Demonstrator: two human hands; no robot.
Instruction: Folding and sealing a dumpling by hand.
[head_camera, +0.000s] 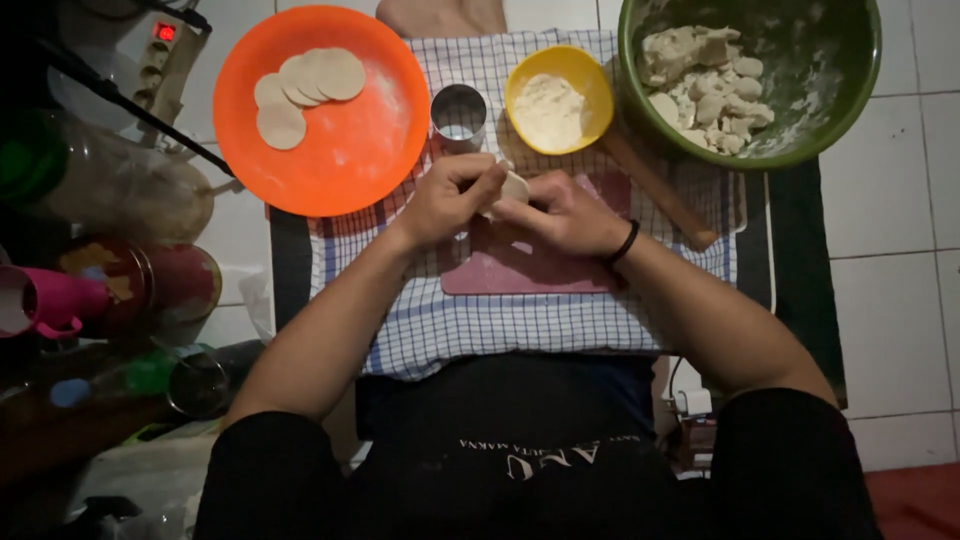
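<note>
A small pale lump of dough (514, 186) sits pinched between the fingertips of the left hand (452, 197) and right hand (562, 212), above a pink board (530, 268) on a checked cloth (480, 325). It looks soft, light and slightly sticky, best gripped gently at its edges. Farther off stand a metal ring cutter (459, 116), a yellow bowl (592, 82) of flour, an orange plate (360, 150) with flat rounds to the left, and a green bowl (850, 95) of dough pieces to the right.
</note>
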